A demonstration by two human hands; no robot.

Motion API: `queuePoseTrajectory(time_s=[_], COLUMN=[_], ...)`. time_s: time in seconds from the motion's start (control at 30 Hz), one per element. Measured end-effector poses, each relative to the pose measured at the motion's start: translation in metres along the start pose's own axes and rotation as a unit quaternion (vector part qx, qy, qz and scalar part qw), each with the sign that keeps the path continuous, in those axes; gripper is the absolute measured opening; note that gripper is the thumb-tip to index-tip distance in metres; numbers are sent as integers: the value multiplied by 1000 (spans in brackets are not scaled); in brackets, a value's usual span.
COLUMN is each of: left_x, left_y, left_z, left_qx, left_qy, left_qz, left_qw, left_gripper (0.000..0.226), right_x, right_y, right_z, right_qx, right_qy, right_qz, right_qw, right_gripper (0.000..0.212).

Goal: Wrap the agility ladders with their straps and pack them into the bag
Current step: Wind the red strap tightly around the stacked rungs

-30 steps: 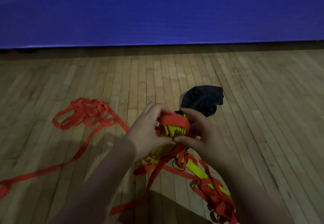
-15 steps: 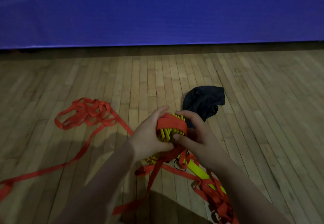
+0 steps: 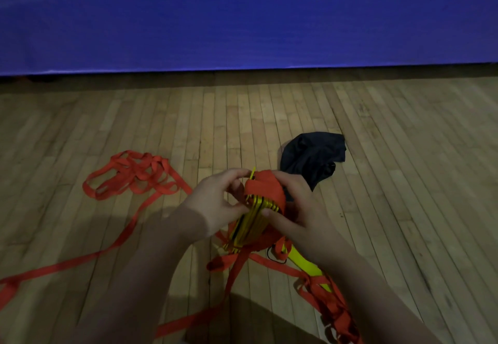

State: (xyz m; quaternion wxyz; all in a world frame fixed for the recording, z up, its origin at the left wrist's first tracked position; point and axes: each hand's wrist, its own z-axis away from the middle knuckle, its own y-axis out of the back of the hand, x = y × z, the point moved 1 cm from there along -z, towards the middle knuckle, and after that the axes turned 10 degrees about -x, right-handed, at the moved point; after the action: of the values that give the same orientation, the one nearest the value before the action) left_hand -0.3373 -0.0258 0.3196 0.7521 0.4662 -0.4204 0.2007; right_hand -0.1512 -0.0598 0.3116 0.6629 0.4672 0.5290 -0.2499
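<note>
Strap-wound yellow rung bundle (image 3: 254,217) (held aloft) near crumpled black bag (image 3: 312,156).

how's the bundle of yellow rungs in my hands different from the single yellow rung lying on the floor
The bundle of yellow rungs is held up between the left hand and right hand; the single yellow rung lies flat on the wooden floor. The bundle is a tight stack with orange strap wrapped over its top; the single rung lies loose among slack strap. Both are yellow.

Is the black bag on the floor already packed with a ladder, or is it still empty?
Apparently empty: the black bag lies flat and crumpled, while both hands hold the yellow rungs. Its inside is not visible.
</note>
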Motion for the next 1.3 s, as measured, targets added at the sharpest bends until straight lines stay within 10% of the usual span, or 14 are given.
queuePoseTrajectory(time_s=[0.43,0.9,1.13,1.3], left_x=[9,10,14,10], left_y=[-17,-24,-27,-29], left_z=[0,-1,-1,-2], left_qx=[3,4,35,82], left_qy=[-34,-84,-84,-88], left_qz=[79,116,164,137], left_qw=[996,990,982,983], left_gripper=[43,28,84,58], right_x=[-2,-2,-3,-3], right_y=[3,19,19,18], right_z=[-4,-3,-3,-2], right_qx=[-3,-2,-9,0], right_qy=[-40,-41,-39,-39], right_qz=[33,124,140,133], right_qw=[999,991,989,990], right_gripper=[83,47,50,50])
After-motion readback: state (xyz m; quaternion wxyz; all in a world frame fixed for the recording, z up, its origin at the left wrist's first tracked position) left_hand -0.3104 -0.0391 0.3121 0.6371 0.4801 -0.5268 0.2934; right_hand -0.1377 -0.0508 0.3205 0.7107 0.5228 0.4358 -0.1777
